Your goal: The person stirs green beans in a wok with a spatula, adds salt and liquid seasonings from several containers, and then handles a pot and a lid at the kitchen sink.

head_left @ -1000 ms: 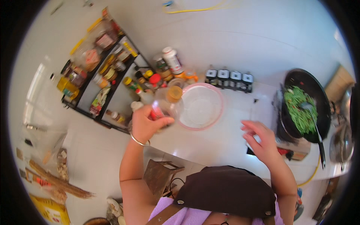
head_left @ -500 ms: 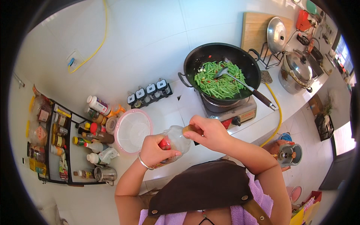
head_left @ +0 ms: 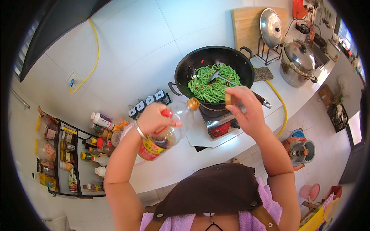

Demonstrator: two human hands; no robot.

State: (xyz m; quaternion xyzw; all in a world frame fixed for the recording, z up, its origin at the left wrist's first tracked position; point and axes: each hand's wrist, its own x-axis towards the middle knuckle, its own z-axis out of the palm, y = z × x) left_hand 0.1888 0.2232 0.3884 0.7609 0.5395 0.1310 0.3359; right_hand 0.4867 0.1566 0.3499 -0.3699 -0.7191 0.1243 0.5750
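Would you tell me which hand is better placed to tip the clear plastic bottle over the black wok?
The left hand. It grips the clear plastic bottle by its red handle, neck pointing toward the black wok of green beans. The right hand holds only the small brown cap.

The scene is evenly and brightly lit by daylight, which appears to enter from the window (head_left: 348,32) at the upper right. The white wall tiles (head_left: 142,50) are rendered pale and slightly washed out. Glare is seen on the steel pot lid (head_left: 271,27) and the pressure cooker (head_left: 300,57). Only soft shadows are cast on the counter (head_left: 192,154). Strong fisheye bending is shown toward the rim, where a black vignette is present. Slight softness is noted on the raised hands.
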